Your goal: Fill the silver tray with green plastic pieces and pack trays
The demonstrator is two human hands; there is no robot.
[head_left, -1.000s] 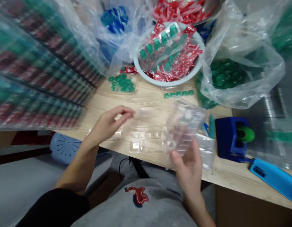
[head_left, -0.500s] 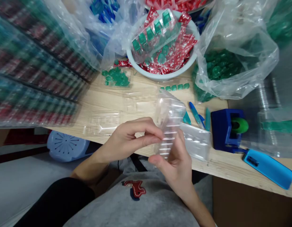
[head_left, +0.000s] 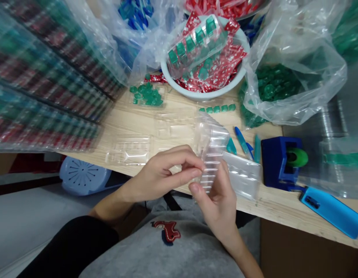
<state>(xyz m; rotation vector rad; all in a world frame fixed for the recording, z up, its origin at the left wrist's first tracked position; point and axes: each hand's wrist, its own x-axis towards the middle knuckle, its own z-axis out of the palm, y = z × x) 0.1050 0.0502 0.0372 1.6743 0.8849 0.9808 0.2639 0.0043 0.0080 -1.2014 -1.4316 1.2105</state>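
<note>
A stack of clear plastic trays [head_left: 213,154] stands tilted between my hands at the table's front edge. My left hand [head_left: 173,172] pinches its left edge between thumb and fingertips. Around its lower right side my right hand [head_left: 218,199] is wrapped, thumb in front. Behind my left hand a separate clear tray [head_left: 135,150] lies on the wood, and another clear tray [head_left: 174,123] is farther back. To the right of my right hand rests a clear ribbed package [head_left: 242,175].
A white bowl [head_left: 193,94] holds red packets and a clear pack with green pieces. Green pieces [head_left: 148,94] lie in a small tray. Blue tape dispenser [head_left: 273,162], blue phone [head_left: 331,212] and pens [head_left: 242,141] are at right. Filled packs [head_left: 51,77] are stacked at left.
The whole scene has shifted slightly to the right in view. Both hands keep their hold on the tray stack, and my right thumb sits a little closer to my left fingertips.
</note>
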